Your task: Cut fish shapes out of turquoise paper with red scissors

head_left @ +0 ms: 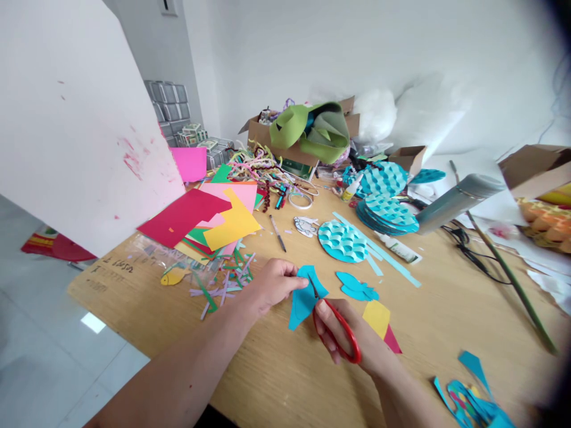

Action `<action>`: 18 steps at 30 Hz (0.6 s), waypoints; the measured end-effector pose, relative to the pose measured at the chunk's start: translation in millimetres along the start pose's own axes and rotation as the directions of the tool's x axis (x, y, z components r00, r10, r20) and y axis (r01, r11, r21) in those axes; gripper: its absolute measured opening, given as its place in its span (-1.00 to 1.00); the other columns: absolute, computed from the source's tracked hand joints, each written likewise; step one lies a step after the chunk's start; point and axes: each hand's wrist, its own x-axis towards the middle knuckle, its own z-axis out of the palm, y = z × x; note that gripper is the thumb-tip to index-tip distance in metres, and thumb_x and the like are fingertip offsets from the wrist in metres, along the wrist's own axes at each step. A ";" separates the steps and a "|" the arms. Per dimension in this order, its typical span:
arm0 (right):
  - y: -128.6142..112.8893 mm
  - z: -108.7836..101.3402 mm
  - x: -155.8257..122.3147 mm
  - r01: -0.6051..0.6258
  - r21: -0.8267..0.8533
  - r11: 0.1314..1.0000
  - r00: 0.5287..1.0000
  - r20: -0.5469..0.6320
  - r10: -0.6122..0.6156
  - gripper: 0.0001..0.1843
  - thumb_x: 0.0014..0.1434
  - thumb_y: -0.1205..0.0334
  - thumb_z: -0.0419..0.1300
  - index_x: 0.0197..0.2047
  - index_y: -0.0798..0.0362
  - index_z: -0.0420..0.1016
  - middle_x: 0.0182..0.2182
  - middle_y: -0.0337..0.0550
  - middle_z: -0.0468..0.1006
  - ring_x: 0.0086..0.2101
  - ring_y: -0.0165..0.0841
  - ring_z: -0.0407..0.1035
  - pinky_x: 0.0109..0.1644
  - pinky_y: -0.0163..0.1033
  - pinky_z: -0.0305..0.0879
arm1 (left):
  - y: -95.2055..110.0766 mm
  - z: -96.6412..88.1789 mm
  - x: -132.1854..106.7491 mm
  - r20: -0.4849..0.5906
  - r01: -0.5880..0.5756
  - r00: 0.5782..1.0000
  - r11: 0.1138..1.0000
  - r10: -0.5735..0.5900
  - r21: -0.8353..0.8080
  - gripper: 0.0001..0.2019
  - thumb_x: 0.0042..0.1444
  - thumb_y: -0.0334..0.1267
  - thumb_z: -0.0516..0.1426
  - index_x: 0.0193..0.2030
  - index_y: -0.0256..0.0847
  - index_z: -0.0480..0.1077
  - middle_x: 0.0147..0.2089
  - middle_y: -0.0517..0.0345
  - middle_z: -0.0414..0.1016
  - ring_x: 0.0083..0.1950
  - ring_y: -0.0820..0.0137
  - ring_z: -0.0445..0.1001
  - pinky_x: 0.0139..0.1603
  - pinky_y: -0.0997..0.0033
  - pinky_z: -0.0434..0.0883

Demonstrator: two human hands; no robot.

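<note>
Ideally, turn blue paper piece [303,303], not red-handled scissors [344,325].
Left fingers [298,283] pinch paper's left edge; right fingers [322,307] wrap scissors, paper's right.

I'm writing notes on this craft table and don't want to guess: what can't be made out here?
Head view: part of the blades of the scissors, hidden by the blue paper.
Head view: any fingertips of the left hand beneath the paper, hidden likewise.
Head view: the lower part of the blue scraps, cut off by the bottom edge.
Head view: most contents of the cardboard box, hidden by green felt.
</note>
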 end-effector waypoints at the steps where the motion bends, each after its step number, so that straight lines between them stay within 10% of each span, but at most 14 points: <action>1: 0.5 0.1 -0.1 0.002 0.006 1.000 1.000 -0.003 -0.002 -0.36 0.17 -0.39 -0.04 -0.53 0.05 0.25 -0.81 -0.39 0.24 -0.80 -0.53 0.14 -0.67 -0.39 0.00 | 0.5 0.2 -0.2 -0.001 0.001 1.000 1.000 -0.001 -0.008 -0.81 -0.12 -0.16 0.17 -0.49 -0.25 0.32 -0.62 0.34 0.20 -0.62 0.60 0.06 -0.59 0.50 -0.02; 18: -1.6 -1.0 -1.9 -0.011 0.053 0.999 1.000 0.029 0.010 -0.28 0.13 -0.47 -0.09 -0.49 0.08 0.28 -0.75 -0.34 0.29 -0.76 -0.56 0.16 -0.68 -0.42 -0.02 | 4.2 -0.3 0.5 -0.010 0.029 1.000 0.997 -0.029 -0.067 -0.83 -0.14 -0.20 0.20 -0.51 -0.25 0.32 -0.64 0.35 0.19 -0.65 0.63 0.07 -0.62 0.53 -0.06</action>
